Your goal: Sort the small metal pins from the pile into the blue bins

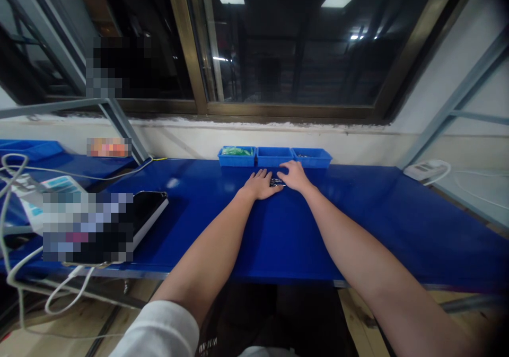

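On the far part of the blue table (286, 240), a small cluster of slim, dark and shiny pieces (274, 182) lies with long axes running roughly left to right, their ends too small to tell apart; it sits between the two hands; the left hand (258, 185) rests palm down, fingers outstretched, thumb beside the pieces; the right hand (295, 176) curves, thumb and forefinger apart, any hold impossible to tell; just beyond stand three blue bins (274, 160).

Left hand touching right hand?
Apart. The head view shows a gap between the left hand and the right hand, with small thin pieces and blue table showing in it.
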Motion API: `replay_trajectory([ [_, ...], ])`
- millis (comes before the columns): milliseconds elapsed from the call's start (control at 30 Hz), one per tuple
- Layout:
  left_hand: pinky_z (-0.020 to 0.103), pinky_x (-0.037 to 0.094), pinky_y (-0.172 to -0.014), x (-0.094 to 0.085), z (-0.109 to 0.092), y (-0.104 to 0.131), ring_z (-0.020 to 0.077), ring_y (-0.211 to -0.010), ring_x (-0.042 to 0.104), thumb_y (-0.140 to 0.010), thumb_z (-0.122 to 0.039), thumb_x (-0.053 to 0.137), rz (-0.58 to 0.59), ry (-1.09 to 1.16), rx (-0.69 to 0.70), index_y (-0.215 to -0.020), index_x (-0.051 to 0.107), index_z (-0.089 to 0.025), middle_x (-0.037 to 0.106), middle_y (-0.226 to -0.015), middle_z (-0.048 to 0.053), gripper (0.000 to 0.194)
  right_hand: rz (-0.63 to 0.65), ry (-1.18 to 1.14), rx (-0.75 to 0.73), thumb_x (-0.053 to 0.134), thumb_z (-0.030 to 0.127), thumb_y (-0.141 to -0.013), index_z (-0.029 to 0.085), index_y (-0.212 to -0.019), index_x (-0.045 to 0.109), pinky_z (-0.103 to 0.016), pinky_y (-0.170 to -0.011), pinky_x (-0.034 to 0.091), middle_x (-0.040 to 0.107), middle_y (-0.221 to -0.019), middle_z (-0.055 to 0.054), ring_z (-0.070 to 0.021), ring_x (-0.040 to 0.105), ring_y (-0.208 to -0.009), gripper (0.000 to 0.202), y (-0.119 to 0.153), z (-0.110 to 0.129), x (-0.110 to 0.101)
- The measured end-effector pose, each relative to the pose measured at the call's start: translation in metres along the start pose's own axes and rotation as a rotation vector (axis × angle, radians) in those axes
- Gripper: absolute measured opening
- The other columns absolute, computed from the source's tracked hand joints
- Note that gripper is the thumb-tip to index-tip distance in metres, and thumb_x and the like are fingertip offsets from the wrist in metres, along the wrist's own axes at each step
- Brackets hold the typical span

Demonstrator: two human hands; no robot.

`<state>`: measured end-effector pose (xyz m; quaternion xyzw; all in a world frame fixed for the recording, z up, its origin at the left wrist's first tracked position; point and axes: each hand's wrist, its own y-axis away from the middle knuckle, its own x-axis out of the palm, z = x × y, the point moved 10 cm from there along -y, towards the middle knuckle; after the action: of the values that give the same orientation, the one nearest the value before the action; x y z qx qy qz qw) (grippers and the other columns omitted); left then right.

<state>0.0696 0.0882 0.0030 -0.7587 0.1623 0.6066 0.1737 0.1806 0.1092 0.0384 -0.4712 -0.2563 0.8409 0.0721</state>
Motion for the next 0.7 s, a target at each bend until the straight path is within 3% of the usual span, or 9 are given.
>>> replay_trajectory([
  [100,0.049,0.014,-0.11,0.003,0.0,-0.001,0.0298,-0.139,0.015,-0.079,-0.073,0.026,0.028,0.0,0.009,-0.142,0.028,-0.013,0.019,-0.15,0.017,0.087,0.154,0.017,-0.033,0.057,0.038,-0.077,0.021,-0.098,0.07,-0.039,-0.09,0.037,0.062,-0.1,-0.009,-0.024,0.05,-0.097,0.03,0.003,0.004,0.023],
  [167,0.049,0.015,-0.11,0.003,0.0,-0.002,0.03,-0.139,0.015,-0.079,-0.072,0.027,0.027,-0.003,0.011,-0.142,0.029,-0.014,0.02,-0.15,0.017,0.086,0.189,0.005,-0.047,0.057,0.036,-0.078,0.023,-0.094,0.071,-0.037,-0.089,0.037,0.062,-0.096,-0.007,-0.0211,0.053,-0.093,0.025,0.004,0.005,0.028],
  [500,0.05,0.017,-0.109,0.003,0.001,-0.002,0.0308,-0.139,0.018,-0.079,-0.069,0.033,0.004,0.005,0.01,-0.14,0.032,-0.017,0.023,-0.149,0.016,0.08,0.151,-0.021,-0.099,0.056,0.023,-0.079,0.019,-0.08,0.07,-0.03,-0.077,0.04,0.06,-0.077,-0.005,-0.0171,0.054,-0.076,0.014,0.005,0.019,0.02],
  [600,0.048,0.022,-0.108,-0.008,-0.003,0.0,0.031,-0.136,0.026,-0.079,-0.067,0.039,-0.085,0.012,0.044,-0.138,0.035,-0.017,0.031,-0.146,0.016,0.077,0.08,-0.065,-0.121,0.055,0.025,-0.081,0.019,-0.08,0.069,-0.029,-0.076,0.041,0.06,-0.077,-0.005,-0.0162,0.054,-0.075,0.015,0.005,0.022,0.01],
  [700,0.04,0.034,-0.102,-0.029,-0.015,0.004,0.0281,-0.124,0.043,-0.081,-0.057,0.046,-0.251,0.024,0.136,-0.129,0.045,-0.015,0.049,-0.133,0.015,0.064,0.021,-0.169,-0.099,0.056,0.025,-0.08,0.019,-0.081,0.068,-0.028,-0.071,0.042,0.061,-0.076,-0.004,-0.0144,0.055,-0.07,0.014,0.004,0.02,0.0],
])
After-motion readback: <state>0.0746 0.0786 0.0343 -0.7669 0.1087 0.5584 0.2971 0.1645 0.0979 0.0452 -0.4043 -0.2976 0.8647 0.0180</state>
